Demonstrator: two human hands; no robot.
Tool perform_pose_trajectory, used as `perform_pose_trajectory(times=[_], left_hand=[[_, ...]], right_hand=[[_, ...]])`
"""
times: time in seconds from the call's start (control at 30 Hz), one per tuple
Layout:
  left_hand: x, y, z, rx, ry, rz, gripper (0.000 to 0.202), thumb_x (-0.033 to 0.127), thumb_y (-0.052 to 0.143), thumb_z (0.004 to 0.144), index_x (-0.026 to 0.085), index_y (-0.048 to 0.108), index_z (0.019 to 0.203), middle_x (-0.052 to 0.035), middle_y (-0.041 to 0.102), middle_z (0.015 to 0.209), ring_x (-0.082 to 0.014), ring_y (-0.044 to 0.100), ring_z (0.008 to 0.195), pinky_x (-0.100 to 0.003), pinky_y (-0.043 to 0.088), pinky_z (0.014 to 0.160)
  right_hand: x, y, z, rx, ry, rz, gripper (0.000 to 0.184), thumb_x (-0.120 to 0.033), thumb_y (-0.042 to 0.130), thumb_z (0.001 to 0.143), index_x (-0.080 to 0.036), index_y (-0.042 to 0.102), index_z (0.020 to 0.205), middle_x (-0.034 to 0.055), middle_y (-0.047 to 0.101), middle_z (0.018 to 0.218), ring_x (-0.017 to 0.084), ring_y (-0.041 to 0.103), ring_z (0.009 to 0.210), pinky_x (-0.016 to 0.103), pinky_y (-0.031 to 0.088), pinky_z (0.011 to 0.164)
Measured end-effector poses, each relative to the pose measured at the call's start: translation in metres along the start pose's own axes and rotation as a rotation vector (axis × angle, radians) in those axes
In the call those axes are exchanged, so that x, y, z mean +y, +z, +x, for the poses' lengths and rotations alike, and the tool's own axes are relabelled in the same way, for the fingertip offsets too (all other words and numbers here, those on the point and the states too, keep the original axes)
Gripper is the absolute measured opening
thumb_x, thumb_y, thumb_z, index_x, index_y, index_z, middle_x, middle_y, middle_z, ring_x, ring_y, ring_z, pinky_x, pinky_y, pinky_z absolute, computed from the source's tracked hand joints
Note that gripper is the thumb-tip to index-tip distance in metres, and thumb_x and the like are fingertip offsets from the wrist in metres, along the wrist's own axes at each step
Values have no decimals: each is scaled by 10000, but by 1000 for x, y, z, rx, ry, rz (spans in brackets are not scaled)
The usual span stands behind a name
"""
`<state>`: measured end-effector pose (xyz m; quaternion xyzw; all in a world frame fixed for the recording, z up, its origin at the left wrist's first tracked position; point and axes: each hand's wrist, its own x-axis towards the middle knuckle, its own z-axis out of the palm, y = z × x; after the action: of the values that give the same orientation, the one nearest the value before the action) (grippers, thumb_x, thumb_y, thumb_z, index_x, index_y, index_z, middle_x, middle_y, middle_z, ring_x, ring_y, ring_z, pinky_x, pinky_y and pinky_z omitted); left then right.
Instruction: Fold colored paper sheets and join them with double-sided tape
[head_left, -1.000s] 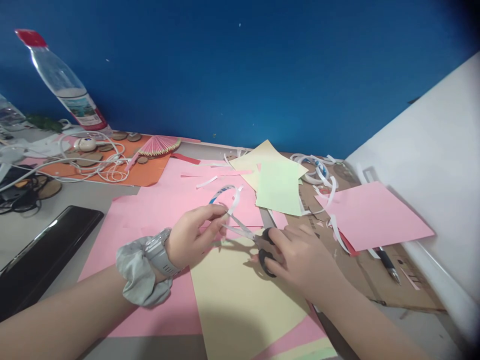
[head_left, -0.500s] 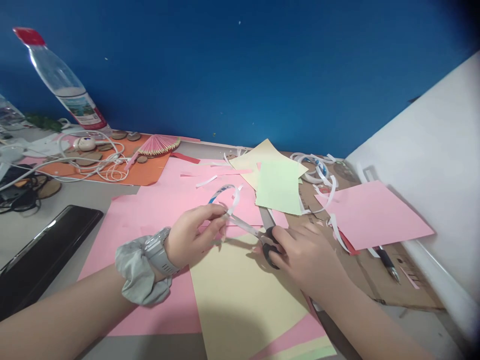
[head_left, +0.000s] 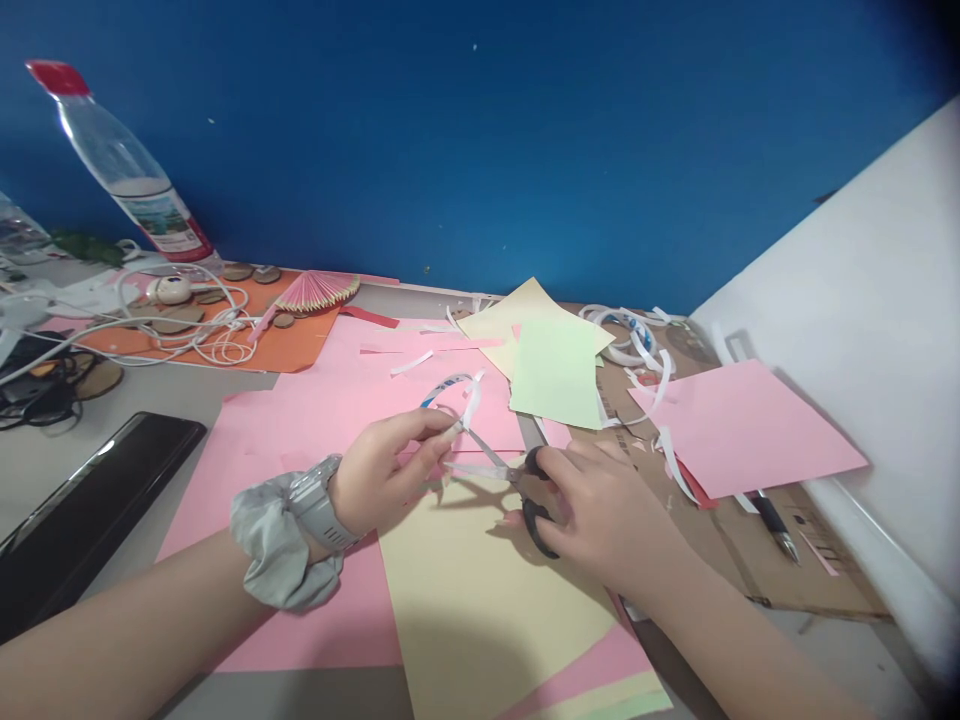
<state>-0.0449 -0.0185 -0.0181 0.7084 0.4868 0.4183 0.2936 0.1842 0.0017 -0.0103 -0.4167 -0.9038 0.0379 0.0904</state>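
My left hand (head_left: 390, 465) pinches a ring-shaped roll of tape (head_left: 444, 388), white with a blue-marked inner side, at its near edge. A white end of the tape stands up by the fingertips. My right hand (head_left: 607, 505) has its fingers in the black handles of a pair of scissors (head_left: 499, 472). The blades are spread and point left, with the upper tip close to my left fingertips and the tape. Under both hands lies a pale yellow sheet (head_left: 480, 590) on top of large pink sheets (head_left: 300, 430).
Light green paper (head_left: 556, 375) lies behind the scissors. More tape rolls (head_left: 626, 335), white strips, a pink sheet (head_left: 750, 430) and a pen (head_left: 774, 525) are on cardboard at right. A black phone (head_left: 97, 510), white cables, a pink paper fan (head_left: 319, 290) and a bottle (head_left: 135, 170) stand or lie left.
The scissor blades have spread apart, and the handles have opened with my right fingers. My left hand and the tape roll have hardly moved.
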Motion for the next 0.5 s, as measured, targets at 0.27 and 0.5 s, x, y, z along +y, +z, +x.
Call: perform_pose_trajectory(times=[0.27, 0.5], left_hand=[[-2, 0, -1, -15, 20, 9, 157, 202, 433, 906, 189, 560, 815, 20, 602, 670, -93, 558, 614, -203, 462, 605], [1, 1, -1, -14, 5, -37, 133, 179, 423, 903, 192, 511, 804, 27, 599, 641, -97, 566, 594, -216, 455, 602]], right_hand=[[1, -3, 0, -69, 18, 94, 149, -237, 596, 702, -202, 451, 706, 1, 547, 684, 184, 473, 699, 312, 296, 670], [-1, -6, 1, -86, -15, 114, 178, -298, 631, 703, -196, 503, 774, 1, 581, 735, 180, 498, 726, 307, 310, 687]])
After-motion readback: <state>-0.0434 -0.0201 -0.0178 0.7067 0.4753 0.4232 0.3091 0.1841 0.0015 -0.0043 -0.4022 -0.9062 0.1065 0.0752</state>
